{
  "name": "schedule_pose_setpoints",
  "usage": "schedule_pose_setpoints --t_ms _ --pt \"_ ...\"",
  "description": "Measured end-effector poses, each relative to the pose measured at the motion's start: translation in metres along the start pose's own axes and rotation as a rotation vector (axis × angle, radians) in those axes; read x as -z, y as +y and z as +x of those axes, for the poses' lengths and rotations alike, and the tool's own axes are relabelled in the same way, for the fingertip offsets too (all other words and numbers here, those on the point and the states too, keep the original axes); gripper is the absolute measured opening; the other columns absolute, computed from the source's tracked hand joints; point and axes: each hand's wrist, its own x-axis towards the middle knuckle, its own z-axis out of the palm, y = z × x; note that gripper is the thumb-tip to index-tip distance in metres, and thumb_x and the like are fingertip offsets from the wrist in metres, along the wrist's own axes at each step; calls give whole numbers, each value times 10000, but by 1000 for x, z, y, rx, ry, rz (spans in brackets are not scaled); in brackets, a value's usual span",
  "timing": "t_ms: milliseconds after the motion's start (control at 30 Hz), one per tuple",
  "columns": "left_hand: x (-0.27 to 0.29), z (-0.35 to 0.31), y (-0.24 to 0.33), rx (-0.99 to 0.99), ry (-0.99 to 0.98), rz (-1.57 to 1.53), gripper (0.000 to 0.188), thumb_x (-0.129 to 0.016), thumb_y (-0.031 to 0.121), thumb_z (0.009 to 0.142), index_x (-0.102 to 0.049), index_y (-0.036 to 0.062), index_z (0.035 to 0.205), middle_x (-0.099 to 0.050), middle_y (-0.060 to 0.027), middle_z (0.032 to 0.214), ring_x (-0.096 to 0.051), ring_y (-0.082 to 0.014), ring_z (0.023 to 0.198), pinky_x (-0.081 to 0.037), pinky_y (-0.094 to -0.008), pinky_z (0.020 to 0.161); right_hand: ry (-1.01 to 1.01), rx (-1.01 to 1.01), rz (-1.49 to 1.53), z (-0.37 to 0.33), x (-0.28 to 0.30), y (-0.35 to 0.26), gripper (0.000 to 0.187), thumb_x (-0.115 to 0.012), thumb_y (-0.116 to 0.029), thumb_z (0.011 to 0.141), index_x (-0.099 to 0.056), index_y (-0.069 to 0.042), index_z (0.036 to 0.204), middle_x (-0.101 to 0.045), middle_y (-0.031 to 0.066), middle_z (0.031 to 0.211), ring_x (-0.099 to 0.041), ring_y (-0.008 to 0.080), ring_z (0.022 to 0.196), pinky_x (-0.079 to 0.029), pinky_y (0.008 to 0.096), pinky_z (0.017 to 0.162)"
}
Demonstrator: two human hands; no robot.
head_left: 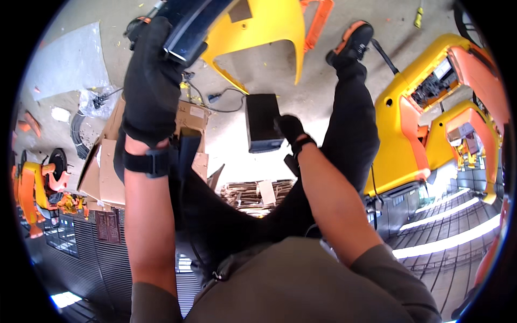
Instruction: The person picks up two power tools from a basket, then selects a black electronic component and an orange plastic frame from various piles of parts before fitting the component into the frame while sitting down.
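My left hand (153,86), in a black glove, is raised at the upper left. Its fingers and thumb are closed round the end of a glossy dark blue panel (196,27), whose far end runs out of the picture at the top. My right hand (291,127), also gloved in black, is lower and further right, between my legs. It grips the right edge of a black rectangular box (261,121); its fingertips are partly hidden. Behind the box lies a yellow body shell (258,32) with a wide cut-out, partly covered by the blue panel.
An opened cardboard box (105,167) is by my left leg. Cables with a connector (215,98) lie near the black box. Yellow and orange vehicle bodies (404,113) stand at the right. A plastic sheet (70,62) and a yellow-handled tool (418,17) lie on the floor.
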Motion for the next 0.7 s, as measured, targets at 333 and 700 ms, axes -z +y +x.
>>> schedule_pose_setpoints --t_ms 333,700 --pt "-9 -32 -2 426 189 -833 442 -571 -11 982 -497 10 1417 -609 -187 1341 -618 -302 1213 -563 -431 990 -403 -230 -568 -45 -142 29 663 -679 -485 841 -559 -42 1319 -552 207 1404 -569 363 1248 -475 546 985" --pt "-33 -15 8 469 127 -661 478 -642 46 950 -513 -5 1407 -610 -192 1341 -625 -287 1204 -559 -401 971 -378 -333 -650 -57 -179 56 218 -653 -224 826 -731 -110 994 -639 144 1116 -579 333 1126 -477 528 948"
